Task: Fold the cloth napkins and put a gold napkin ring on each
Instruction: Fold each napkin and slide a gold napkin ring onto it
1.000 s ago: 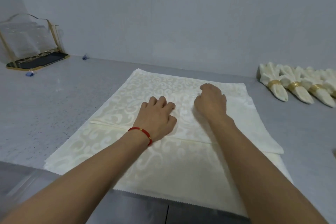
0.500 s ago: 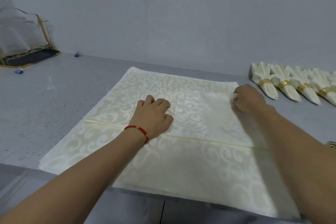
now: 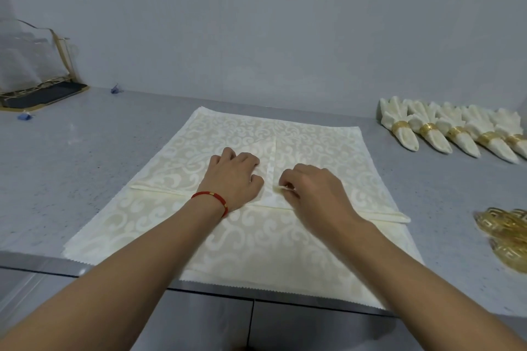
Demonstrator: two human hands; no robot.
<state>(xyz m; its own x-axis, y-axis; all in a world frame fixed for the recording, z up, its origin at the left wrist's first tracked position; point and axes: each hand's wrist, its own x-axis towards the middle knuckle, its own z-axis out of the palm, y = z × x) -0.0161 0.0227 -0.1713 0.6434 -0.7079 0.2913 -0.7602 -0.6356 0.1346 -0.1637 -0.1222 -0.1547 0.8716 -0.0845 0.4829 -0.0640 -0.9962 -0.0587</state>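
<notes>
Since half a second ago, the right hand [image 3: 313, 191] has returned from the napkin's [image 3: 313, 151] far right edge to its centre, pinching a cloth corner [image 3: 278, 187] between thumb and fingertips. Left hand [image 3: 233, 177], fingers curled, presses the cloth just left of the centre seam. Finished napkins [image 3: 445, 134] lie well right; gold rings [image 3: 504, 234] are nearer the right hand.

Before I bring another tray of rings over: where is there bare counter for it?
Bare counter runs from the stand to the spread napkin. A smaller patch lies between finished napkins and loose rings. The right side is crowded.
</notes>
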